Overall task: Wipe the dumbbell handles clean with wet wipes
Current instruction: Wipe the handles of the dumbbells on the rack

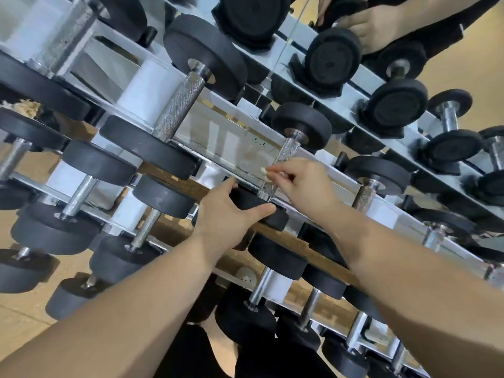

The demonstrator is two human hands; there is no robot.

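A black dumbbell with a knurled steel handle [281,156] lies on the top shelf of the rack, in the middle of the head view. My left hand [231,211] grips its near black head [270,214], thumb over the top. My right hand [302,186] pinches a small whitish wet wipe [266,171] against the lower part of that handle. The far head [302,125] of the dumbbell points toward the mirror.
Several more black dumbbells fill the rack's shelves, a larger one [177,110] just left and a smaller one [373,175] just right. A mirror behind the rack reflects dumbbells and hands [373,25]. Wooden floor [21,317] shows at lower left.
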